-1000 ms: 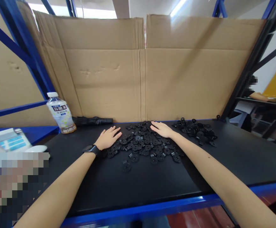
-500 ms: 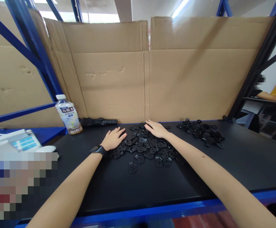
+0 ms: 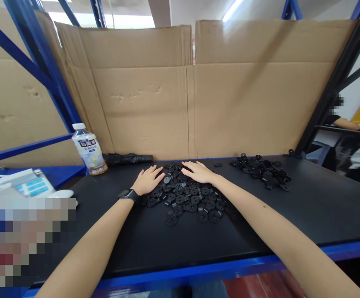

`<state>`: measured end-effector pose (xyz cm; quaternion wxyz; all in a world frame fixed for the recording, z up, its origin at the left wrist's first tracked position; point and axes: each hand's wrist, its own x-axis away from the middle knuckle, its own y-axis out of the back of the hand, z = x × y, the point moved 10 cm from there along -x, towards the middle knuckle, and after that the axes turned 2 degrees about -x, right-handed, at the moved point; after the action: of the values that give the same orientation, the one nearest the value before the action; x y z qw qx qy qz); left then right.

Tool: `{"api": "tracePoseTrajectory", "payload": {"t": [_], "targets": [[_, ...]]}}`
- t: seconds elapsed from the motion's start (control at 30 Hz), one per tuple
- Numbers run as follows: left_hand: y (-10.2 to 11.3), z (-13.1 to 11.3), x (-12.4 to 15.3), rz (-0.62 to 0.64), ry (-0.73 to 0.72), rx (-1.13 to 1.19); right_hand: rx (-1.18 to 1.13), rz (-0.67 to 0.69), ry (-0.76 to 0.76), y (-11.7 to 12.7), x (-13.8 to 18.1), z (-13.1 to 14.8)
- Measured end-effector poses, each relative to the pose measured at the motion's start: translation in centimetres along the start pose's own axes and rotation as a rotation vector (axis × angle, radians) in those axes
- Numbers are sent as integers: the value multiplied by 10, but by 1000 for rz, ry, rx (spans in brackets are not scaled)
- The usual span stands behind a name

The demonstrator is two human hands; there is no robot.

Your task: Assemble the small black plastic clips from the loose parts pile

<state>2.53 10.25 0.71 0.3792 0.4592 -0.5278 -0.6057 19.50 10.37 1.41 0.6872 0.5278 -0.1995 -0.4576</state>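
With fingers loose and released, the left hand [image 3: 147, 180] and right hand [image 3: 198, 172] lie flat on the black discs [image 3: 189, 198] at frame centre, grasping nothing.

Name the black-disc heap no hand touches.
The far-right heap, apart from the right hand; that hand and the left hand rest on the other heap.

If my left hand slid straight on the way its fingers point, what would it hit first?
Your left hand would meet the heap of black plastic discs first, almost at once; it sits right at the heap's edge, possibly already touching.
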Motion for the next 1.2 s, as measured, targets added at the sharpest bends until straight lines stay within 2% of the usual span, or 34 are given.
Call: {"api": "tracePoseTrajectory", "payload": {"t": [0.1, 0.23, 0.33, 0.4, 0.47, 0.57, 0.63, 0.8, 0.97, 1.2], "targets": [[0, 0, 1, 4, 2, -1, -34, -94, -68, 20, 10, -19], [2, -1, 2, 7, -1, 0, 47, -231, -289, 46, 37, -76], [2, -2, 2, 7, -4, 7, 101, -158, -407, 39, 51, -108], [2, -3, 2, 6, -4, 12, 94, -83, -390, 27, 52, -108], [3, -3, 3, 7, -1, 16, 61, -44, -321, 18, 46, -94], [3, -5, 5, 15, 4, 20, -28, -38, -214, 12, 37, -67], [3, -6, 7, 22, 3, 22, -66, -79, -181, 17, 35, -61], [1, -3, 7, 24, 16, 27, 43, -245, -227, 40, 47, -90], [1, -4, 8, 25, 16, 37, 231, -98, -433, 28, 58, -128], [2, -6, 9, 29, 17, 31, 275, -85, -422, 26, 56, -125]]}}
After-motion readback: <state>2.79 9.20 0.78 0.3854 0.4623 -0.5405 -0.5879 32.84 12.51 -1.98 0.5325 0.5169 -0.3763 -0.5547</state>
